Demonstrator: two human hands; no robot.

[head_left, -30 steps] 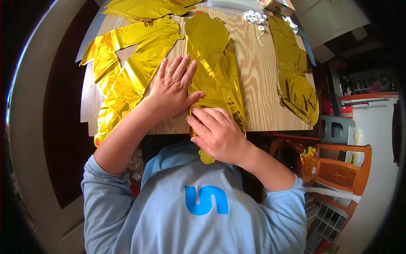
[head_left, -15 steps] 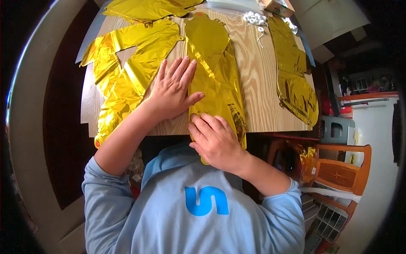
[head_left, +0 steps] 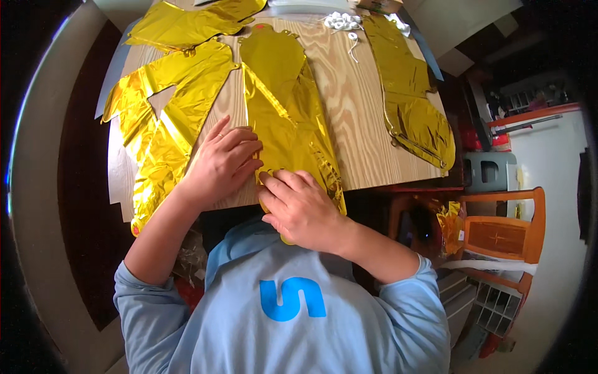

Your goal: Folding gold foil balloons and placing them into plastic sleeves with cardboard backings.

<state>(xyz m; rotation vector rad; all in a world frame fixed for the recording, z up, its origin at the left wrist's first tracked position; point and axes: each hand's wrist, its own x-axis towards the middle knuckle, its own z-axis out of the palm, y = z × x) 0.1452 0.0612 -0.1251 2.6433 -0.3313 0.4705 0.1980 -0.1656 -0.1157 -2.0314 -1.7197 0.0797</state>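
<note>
A long, flat gold foil balloon (head_left: 280,93) lies lengthwise before me, its near end hanging over the table edge. My right hand (head_left: 305,209) is closed on that near end, fingers bent over the foil; part of the foil is hidden beneath it. My left hand (head_left: 224,161) has its fingers apart and bent, the tips touching the balloon's left edge. Left of it lies another flat gold foil balloon (head_left: 199,93) with an angular cut-out shape, partly under my left forearm.
More flat gold foil balloons lie at the far left (head_left: 187,25) and on the right side (head_left: 405,93) of the wooden table (head_left: 352,137). Small white ribbon rolls (head_left: 342,22) sit at the back. A wooden chair (head_left: 498,237) and grey stool (head_left: 489,171) stand to the right.
My left hand has lifted from lying flat across the balloon and drawn back toward me, its fingers now bent at the left edge. My right hand stays on the near end. The view has shifted.
</note>
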